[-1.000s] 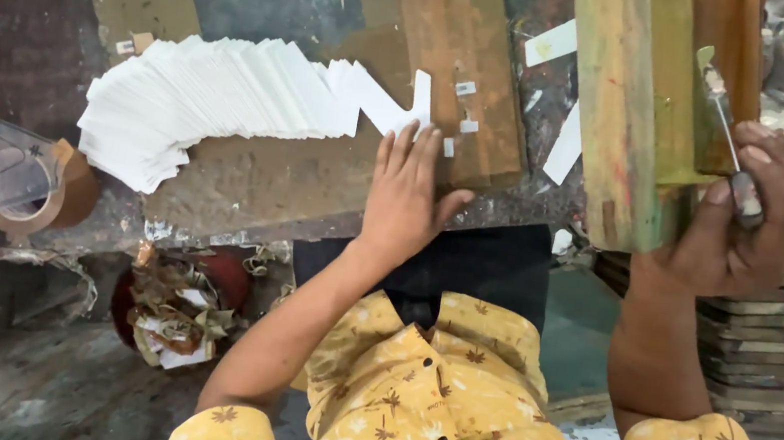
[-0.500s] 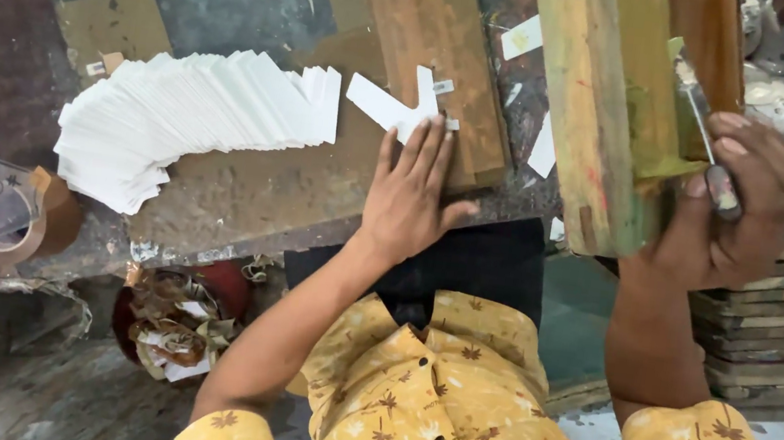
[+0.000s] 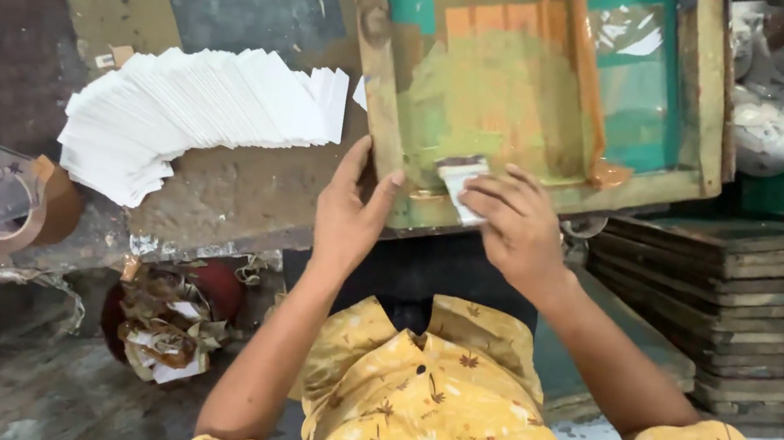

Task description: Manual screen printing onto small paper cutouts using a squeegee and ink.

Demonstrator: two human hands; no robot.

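Two hands on screen frame [image 3: 529, 97]: left hand [image 3: 350, 215] flat steadying, right hand [image 3: 512, 226] fingers clamped on squeegee [image 3: 461, 181]; pull evenly, keep pressure constant.

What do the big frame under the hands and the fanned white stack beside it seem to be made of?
The green-stained rectangular printing frame looks like worn wood: thick bars, chipped paint, grain showing. Its inner panel seems a fine mesh, smeared with orange and green ink. The fanned stack of white cards looks like thin matte paper or card, judging by its crisp, flat edges.
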